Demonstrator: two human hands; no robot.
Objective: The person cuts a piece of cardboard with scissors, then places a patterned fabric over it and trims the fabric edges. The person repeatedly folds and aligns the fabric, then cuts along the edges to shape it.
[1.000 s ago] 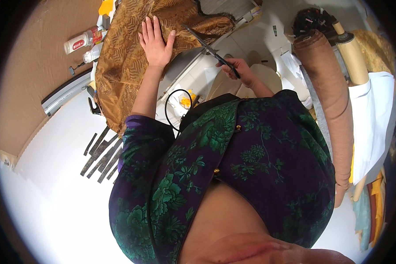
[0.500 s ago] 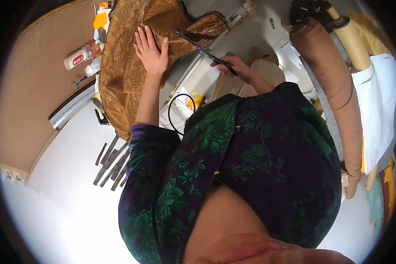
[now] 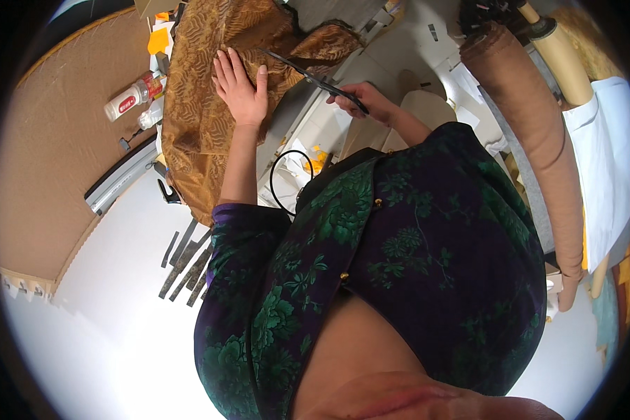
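A bronze-brown patterned fabric (image 3: 203, 105) lies over the table in front of me and hangs past its edge. My left hand (image 3: 243, 91) rests flat on it, fingers stretched and thumb apart. Black scissors (image 3: 311, 75) are gripped in my right hand (image 3: 364, 103), to the right of the left hand. Their blades point up and left onto the fabric, with the tips a little right of my left fingers. Whether the blades have cloth between them is too small to tell.
Left of the fabric are a white bottle (image 3: 126, 103), orange scraps (image 3: 159, 40) and a brown covered surface (image 3: 70, 140). Dark strips (image 3: 185, 262) hang at lower left. A brown fabric roll (image 3: 521, 119), a tan tube (image 3: 563, 63) and white cloth (image 3: 602, 154) stand at right.
My right hand and the scissors have moved slightly left and up, the blade tips reaching further over the fabric. The left hand remains flat on the cloth. The whole view has shifted a little.
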